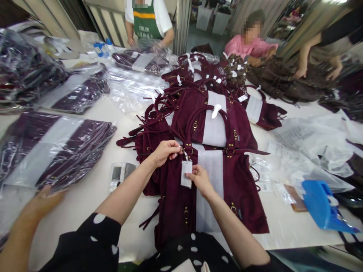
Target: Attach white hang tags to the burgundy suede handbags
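A burgundy handbag (238,181) lies flat before me, a band of white wrapping (210,189) around its middle. From the base of its handle hangs a white hang tag (186,166) on a thin loop. My right hand (199,179) pinches the tag's edge between thumb and fingers. Just above and left of it, my left hand (168,152) pinches the tag's loop beside the handle's studs. Behind this bag lies another burgundy handbag (241,121), its arched handle (195,111) bearing a white wrap (216,110).
A blue tape dispenser (320,204) stands at right near loose clear plastic bags (312,139). Plastic-wrapped bags (53,143) lie at left, where a co-worker's hand (45,204) touches one. A small grey-white device (120,175) sits left of my arm. Other people work across the table.
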`<state>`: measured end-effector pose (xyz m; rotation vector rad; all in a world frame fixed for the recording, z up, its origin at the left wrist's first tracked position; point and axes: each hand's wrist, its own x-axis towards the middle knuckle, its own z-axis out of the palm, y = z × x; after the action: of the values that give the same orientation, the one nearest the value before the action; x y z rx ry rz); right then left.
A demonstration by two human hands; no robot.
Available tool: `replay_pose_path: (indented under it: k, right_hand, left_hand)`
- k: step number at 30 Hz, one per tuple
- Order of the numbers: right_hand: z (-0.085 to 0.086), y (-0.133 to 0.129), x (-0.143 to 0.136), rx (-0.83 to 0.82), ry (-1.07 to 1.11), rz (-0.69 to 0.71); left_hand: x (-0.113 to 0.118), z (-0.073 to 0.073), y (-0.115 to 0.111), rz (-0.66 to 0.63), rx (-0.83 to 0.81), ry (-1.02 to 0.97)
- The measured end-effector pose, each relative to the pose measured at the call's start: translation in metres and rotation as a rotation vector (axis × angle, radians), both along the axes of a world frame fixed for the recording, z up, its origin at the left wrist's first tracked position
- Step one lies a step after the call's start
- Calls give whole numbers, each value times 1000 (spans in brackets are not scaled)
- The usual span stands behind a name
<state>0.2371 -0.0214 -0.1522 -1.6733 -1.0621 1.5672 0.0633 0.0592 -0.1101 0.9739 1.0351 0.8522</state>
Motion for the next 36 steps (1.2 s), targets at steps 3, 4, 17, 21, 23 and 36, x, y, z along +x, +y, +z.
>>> replay_pose_path:
  k: [3,4,17,21,23,36]
  right_hand:
    - [13,10,7,-248,512,-14]
    - [18,13,8,-281,599,-14]
    - [24,16,-23,-160,601,-252]
    - [23,22,-23,-78,534,-298]
    - [23,27,-23,-48,503,-297]
    - [24,15,-36,141,413,10]
  left_hand:
    - [-8,7,-10,-30,-1,25]
    - [-11,9,-15,-39,-5,35]
    - [-20,13,-81,-269,-140,68]
    - [-18,13,-90,-296,-155,38]
    - [-16,13,-93,-287,-160,41]
    - [6,0,-107,65,-53,121]
